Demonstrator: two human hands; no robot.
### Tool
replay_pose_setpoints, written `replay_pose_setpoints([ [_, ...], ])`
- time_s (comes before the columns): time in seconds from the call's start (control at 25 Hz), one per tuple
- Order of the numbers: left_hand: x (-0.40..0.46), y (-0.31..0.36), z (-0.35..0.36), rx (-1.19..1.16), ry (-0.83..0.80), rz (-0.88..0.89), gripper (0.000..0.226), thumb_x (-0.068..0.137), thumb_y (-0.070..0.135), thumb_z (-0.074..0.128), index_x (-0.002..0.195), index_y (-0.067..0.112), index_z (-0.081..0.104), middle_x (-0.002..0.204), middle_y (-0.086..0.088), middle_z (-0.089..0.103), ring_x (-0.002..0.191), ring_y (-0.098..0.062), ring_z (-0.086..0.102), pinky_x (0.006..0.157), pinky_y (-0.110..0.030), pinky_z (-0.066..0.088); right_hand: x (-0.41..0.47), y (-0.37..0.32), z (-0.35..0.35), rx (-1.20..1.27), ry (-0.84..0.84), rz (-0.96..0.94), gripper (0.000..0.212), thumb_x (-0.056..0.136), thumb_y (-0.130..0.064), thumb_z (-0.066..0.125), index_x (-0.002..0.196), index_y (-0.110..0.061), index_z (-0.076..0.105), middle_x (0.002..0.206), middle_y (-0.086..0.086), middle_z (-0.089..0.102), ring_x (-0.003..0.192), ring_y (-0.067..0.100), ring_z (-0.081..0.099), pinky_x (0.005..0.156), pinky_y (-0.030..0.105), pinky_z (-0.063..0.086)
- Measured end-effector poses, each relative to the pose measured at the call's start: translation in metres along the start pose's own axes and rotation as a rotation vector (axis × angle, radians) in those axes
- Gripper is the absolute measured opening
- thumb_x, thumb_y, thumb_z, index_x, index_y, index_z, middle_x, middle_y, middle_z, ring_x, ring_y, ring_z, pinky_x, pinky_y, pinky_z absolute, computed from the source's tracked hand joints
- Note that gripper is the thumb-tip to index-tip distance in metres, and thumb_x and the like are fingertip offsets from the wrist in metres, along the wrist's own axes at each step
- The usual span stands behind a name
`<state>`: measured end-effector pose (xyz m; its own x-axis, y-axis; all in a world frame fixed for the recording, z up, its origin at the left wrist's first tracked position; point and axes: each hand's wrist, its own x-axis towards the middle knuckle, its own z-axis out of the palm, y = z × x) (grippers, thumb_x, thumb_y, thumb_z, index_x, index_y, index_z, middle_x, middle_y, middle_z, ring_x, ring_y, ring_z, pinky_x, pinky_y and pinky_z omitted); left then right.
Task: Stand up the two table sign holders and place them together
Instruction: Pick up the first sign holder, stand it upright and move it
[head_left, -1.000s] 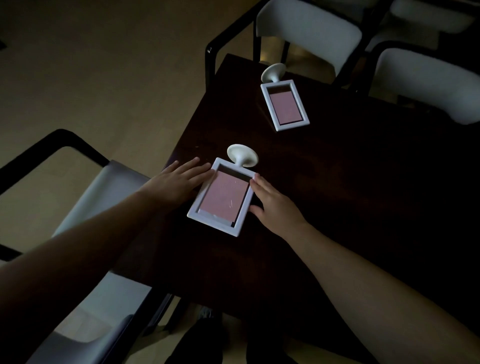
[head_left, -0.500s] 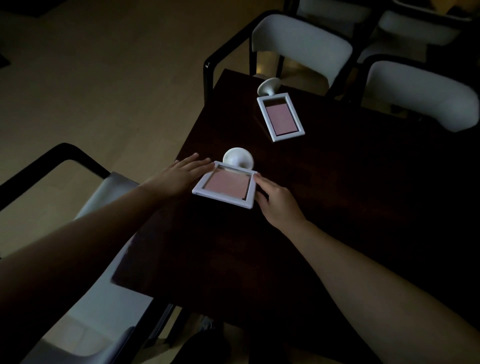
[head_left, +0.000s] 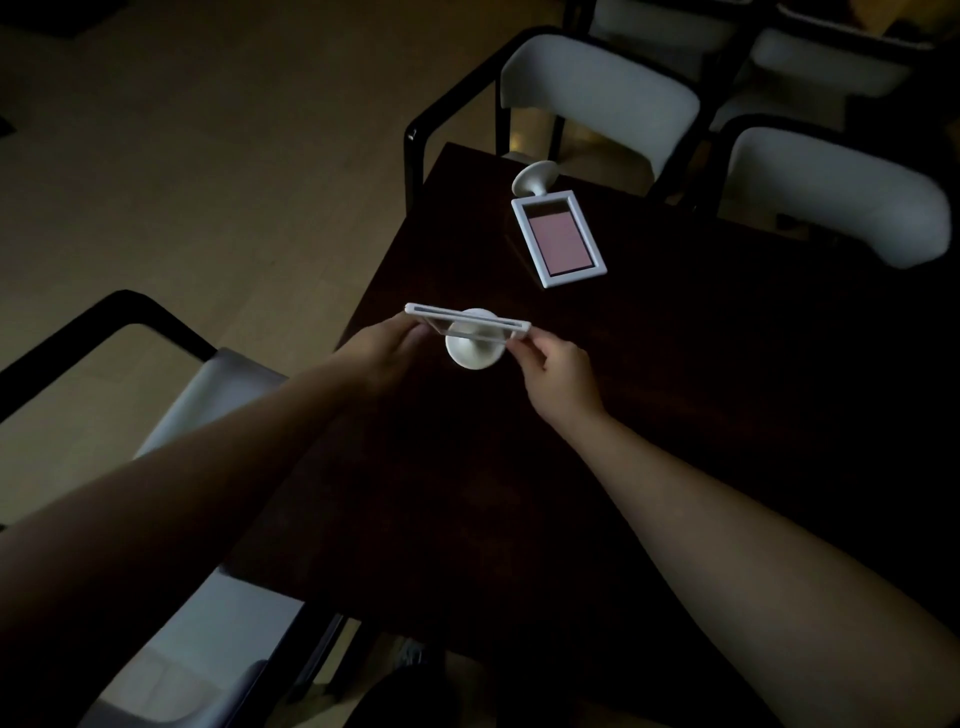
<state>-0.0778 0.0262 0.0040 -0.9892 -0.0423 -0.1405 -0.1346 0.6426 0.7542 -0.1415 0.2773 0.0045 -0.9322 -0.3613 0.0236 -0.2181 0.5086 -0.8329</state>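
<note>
The near sign holder (head_left: 470, 325) is a white frame on a round white foot. It now stands upright near the left edge of the dark table (head_left: 675, 415), so I look down on its top edge and on the foot below. My left hand (head_left: 387, 345) grips the frame's left end and my right hand (head_left: 550, 364) pinches its right end. The far sign holder (head_left: 558, 239) lies flat with its pink card facing up, its foot pointing at the table's far corner.
A white-cushioned chair with a black frame (head_left: 197, 405) stands at the table's left side. Two more white chairs (head_left: 597, 88) (head_left: 831, 192) stand along the far edge. Pale wooden floor lies to the left.
Both hands tipped the near sign holder up from lying flat to upright on its foot. The far sign holder stayed in place.
</note>
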Motion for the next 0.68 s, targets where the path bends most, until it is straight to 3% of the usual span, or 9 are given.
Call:
replay_pose_setpoints([
  [0.08, 0.003, 0.003, 0.002, -0.017, 0.032, -0.032, 0.029, 0.099, 0.053, 0.033, 0.114, 0.04, 0.053, 0.101, 0.013, 0.063, 0.098, -0.016, 0.06, 0.087, -0.039, 0.045, 0.003, -0.003, 0.0, 0.011, 0.021, 0.011, 0.036, 0.097, -0.037, 0.06, 0.125, -0.015, 0.067, 0.1, -0.003, 0.073, 0.085, -0.003, 0.061, 0.065, 0.0, 0.038],
  [0.16, 0.008, 0.008, 0.005, -0.046, 0.06, -0.056, 0.024, 0.103, 0.046, 0.035, 0.112, 0.034, 0.053, 0.095, 0.011, 0.061, 0.095, -0.018, 0.06, 0.084, -0.039, 0.045, 0.007, -0.004, 0.001, 0.009, 0.048, 0.015, 0.034, 0.097, -0.035, 0.06, 0.123, -0.014, 0.068, 0.103, -0.001, 0.074, 0.092, 0.002, 0.061, 0.066, -0.002, 0.037],
  [0.32, 0.017, 0.012, 0.011, -0.077, 0.096, -0.102, 0.035, 0.103, 0.045, 0.037, 0.128, 0.028, 0.053, 0.111, 0.009, 0.062, 0.105, -0.013, 0.056, 0.084, -0.03, 0.037, 0.016, -0.004, 0.002, -0.009, 0.062, 0.062, 0.03, 0.098, -0.032, 0.057, 0.118, -0.014, 0.07, 0.098, 0.001, 0.073, 0.092, 0.012, 0.066, 0.06, 0.002, 0.036],
  [0.4, 0.02, 0.012, 0.014, -0.103, 0.088, -0.112, 0.042, 0.1, 0.049, 0.037, 0.137, 0.03, 0.047, 0.122, 0.009, 0.061, 0.111, -0.01, 0.054, 0.086, -0.028, 0.037, 0.02, -0.003, 0.002, -0.023, 0.069, 0.068, 0.028, 0.099, -0.03, 0.056, 0.116, -0.013, 0.07, 0.096, 0.003, 0.073, 0.09, 0.016, 0.066, 0.06, 0.012, 0.039],
  [0.48, 0.022, 0.011, 0.018, -0.154, 0.073, -0.102, 0.05, 0.097, 0.053, 0.039, 0.143, 0.033, 0.04, 0.132, 0.008, 0.06, 0.12, -0.012, 0.054, 0.095, -0.032, 0.04, 0.024, -0.001, 0.003, -0.027, 0.069, 0.073, 0.027, 0.1, -0.026, 0.055, 0.117, -0.012, 0.069, 0.098, 0.006, 0.073, 0.091, 0.019, 0.066, 0.066, 0.022, 0.041],
  [0.56, 0.023, 0.01, 0.021, -0.21, 0.048, -0.095, 0.056, 0.092, 0.057, 0.041, 0.145, 0.04, 0.032, 0.138, 0.009, 0.057, 0.127, -0.012, 0.052, 0.106, -0.04, 0.04, 0.026, 0.0, 0.004, -0.016, 0.048, 0.095, 0.028, 0.1, -0.022, 0.052, 0.123, -0.013, 0.066, 0.101, 0.006, 0.072, 0.093, 0.02, 0.066, 0.07, 0.023, 0.041],
  [0.68, 0.024, 0.009, 0.025, -0.229, 0.023, -0.089, 0.064, 0.092, 0.054, 0.049, 0.148, 0.052, 0.018, 0.146, 0.013, 0.051, 0.132, -0.009, 0.048, 0.11, -0.046, 0.039, 0.028, 0.002, 0.007, -0.008, 0.019, 0.119, 0.034, 0.101, -0.015, 0.048, 0.132, -0.015, 0.06, 0.109, 0.003, 0.07, 0.1, 0.019, 0.064, 0.074, 0.024, 0.045],
])
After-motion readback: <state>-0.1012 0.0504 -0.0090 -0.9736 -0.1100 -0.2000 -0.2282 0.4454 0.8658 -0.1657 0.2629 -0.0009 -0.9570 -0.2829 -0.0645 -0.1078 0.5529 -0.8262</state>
